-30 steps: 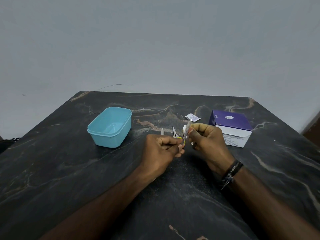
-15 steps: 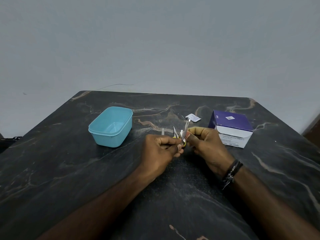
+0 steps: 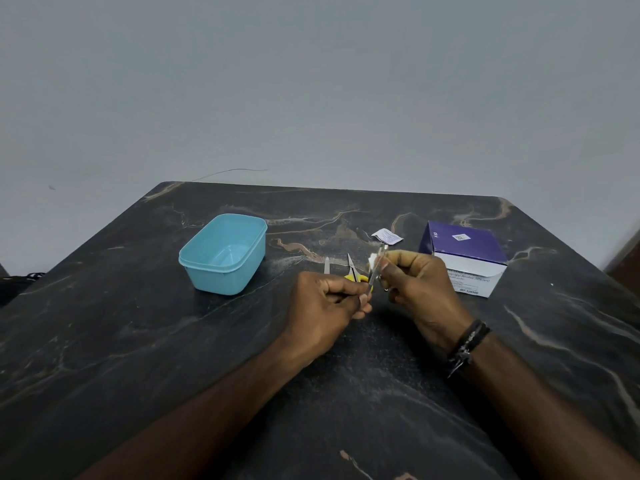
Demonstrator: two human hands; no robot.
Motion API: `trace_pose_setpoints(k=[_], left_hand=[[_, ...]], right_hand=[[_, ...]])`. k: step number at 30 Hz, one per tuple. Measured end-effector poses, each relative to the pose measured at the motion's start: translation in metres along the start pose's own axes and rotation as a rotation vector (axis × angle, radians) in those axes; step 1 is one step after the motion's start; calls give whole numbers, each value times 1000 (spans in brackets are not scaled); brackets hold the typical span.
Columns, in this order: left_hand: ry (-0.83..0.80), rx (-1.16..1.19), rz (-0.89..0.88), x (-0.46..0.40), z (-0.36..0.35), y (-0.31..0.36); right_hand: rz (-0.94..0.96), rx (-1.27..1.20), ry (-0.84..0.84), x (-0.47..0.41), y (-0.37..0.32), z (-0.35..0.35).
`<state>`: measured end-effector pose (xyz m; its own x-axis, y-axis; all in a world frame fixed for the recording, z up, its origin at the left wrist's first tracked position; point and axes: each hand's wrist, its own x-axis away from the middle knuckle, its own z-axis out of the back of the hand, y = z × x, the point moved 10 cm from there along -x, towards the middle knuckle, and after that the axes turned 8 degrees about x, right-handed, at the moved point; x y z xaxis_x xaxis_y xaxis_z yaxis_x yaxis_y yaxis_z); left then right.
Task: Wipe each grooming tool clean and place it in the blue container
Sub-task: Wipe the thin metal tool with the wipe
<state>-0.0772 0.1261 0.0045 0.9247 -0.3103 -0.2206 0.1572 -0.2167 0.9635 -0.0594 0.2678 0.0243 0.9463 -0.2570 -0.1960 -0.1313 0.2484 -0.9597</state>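
My left hand (image 3: pixel 329 299) pinches the lower end of a thin metal grooming tool (image 3: pixel 376 266), which stands tilted between both hands. My right hand (image 3: pixel 420 287) holds a small white wipe (image 3: pixel 372 260) against the tool's upper part. The blue container (image 3: pixel 225 252) sits empty on the table to the left of my hands. Small scissors with yellow handles (image 3: pixel 353 271) lie on the table just behind my left hand. Beside them lies another slim metal tool (image 3: pixel 326 265), mostly hidden by my knuckles.
A purple and white box of alcohol wipes (image 3: pixel 464 256) stands to the right of my right hand. A torn white wipe sachet (image 3: pixel 387 235) lies behind my hands. The dark marble table (image 3: pixel 138 341) ends at a grey wall.
My right hand slid the wipe down the metal tool towards my left hand, then back up near its tip. My left hand stayed put.
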Motion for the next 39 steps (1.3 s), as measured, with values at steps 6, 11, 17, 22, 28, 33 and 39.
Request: trace_pose_setpoints(k=[6,11,17,22,28,33,39], left_hand=[[19,18,6,-3,5,3],[-3,24,20,-2,0,-1],[-34,10,36,1,-5,-7],[2,20,18,-1,2,-1],[-3,32,13,-2,0,0],[-32,-5,18,0,-3,-3],[-18,-7,11,0,0,0]], right_hand=[[-6,20,-90,4,0,-12],[-8,-23,18,-1,-2,5],[1,-73,88,-4,0,17],[-12,14,-43,1,2,-5],[-27,10,-19,1,1,-1],[-5,-85,89,-5,-2,15],[-50,-11,-6,-2,6,1]])
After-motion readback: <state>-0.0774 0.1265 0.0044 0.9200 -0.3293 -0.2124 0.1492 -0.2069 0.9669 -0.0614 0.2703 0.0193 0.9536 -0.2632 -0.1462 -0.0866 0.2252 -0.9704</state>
